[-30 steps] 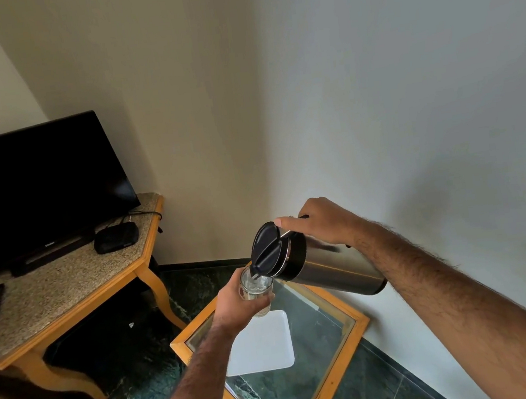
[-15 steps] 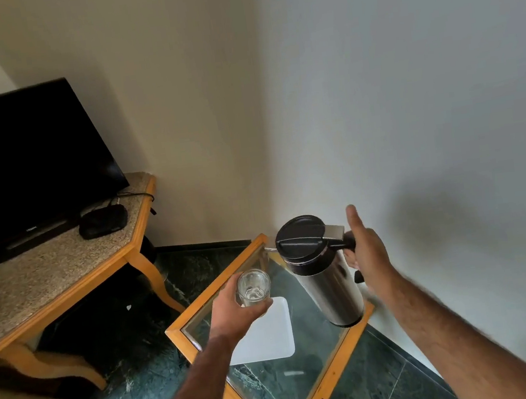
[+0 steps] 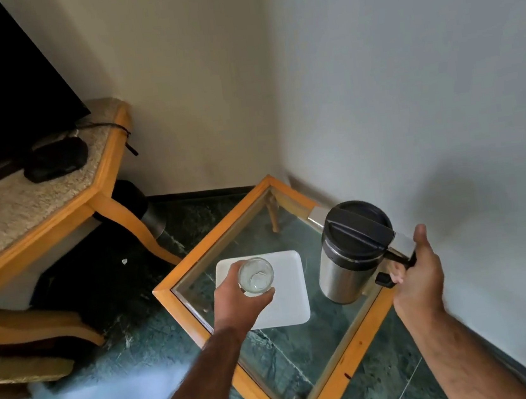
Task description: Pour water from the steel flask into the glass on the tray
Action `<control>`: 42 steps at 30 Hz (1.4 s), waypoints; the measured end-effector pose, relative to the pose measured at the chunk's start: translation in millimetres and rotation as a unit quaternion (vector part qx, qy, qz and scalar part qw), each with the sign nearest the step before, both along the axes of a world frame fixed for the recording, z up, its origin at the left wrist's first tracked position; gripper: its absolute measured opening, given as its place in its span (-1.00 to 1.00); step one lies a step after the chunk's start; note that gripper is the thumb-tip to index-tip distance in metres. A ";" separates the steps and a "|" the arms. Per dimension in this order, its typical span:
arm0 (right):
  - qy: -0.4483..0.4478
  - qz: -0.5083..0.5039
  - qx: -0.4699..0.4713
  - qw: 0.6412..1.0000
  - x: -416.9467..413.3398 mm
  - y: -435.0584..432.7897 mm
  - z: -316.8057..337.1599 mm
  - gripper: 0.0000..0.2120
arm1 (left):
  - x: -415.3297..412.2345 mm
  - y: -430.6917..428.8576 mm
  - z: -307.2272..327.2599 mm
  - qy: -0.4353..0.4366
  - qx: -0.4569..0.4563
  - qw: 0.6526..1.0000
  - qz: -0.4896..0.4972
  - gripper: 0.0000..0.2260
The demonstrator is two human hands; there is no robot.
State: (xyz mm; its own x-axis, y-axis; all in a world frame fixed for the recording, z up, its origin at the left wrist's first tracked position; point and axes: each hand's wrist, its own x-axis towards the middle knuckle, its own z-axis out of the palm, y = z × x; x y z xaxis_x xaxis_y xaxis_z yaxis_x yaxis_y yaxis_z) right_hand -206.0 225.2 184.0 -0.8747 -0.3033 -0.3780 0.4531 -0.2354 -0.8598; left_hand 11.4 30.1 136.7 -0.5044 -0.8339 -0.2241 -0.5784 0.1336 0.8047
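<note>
**Flask upright, glass over the tray**

Your right hand point(image 3: 418, 274) grips the handle of the steel flask point(image 3: 348, 255), upright over the glass tabletop point(image 3: 307, 353). Your left hand point(image 3: 237, 298) is wrapped around the glass point(image 3: 255, 276), above the white tray point(image 3: 286, 296).

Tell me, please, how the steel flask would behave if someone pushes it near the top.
The steel flask is tall on a narrow base, so it may tip. On the smooth glass table it may also slide.
</note>
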 end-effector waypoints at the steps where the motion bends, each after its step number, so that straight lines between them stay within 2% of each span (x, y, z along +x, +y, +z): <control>1: -0.004 -0.011 -0.012 1.000 -3.1 0.1 -13.9 -0.58 | -1.4 -0.9 -15.0 -0.007 -0.004 1.000 0.001 -0.43; 6: -0.017 -0.041 -0.049 0.998 -16.4 -1.1 -75.9 -0.57 | -9.4 -0.9 -84.1 -0.030 -0.017 0.999 0.009 -0.36; 11: -0.013 -0.060 -0.047 0.997 -25.9 1.2 -104.6 -0.37 | -16.9 -0.1 -130.5 -0.051 -0.019 0.998 0.023 -0.32; 14: 0.004 -0.043 -0.044 0.998 -27.2 3.0 -111.2 -0.44 | -19.4 0.1 -146.6 -0.060 -0.012 0.998 0.033 -0.30; 18: -0.026 -0.061 -0.048 0.997 -26.8 2.4 -115.9 -0.41 | -21.6 -0.7 -160.2 -0.070 -0.016 0.997 0.032 -0.30; 26: -0.010 -0.053 -0.048 0.997 -26.6 -2.0 -131.7 -0.38 | -28.2 -8.0 -179.1 -0.081 -0.021 0.996 0.034 -0.31; 36: 0.021 -0.031 -0.037 0.999 -22.8 -0.3 -148.0 -0.50 | -28.1 -14.2 -195.4 -0.090 -0.029 0.995 0.029 -0.32; 42: -0.004 -0.024 -0.006 1.000 -21.9 6.3 -149.8 -0.42 | -33.2 -15.1 -195.8 -0.108 -0.022 0.993 0.035 -0.29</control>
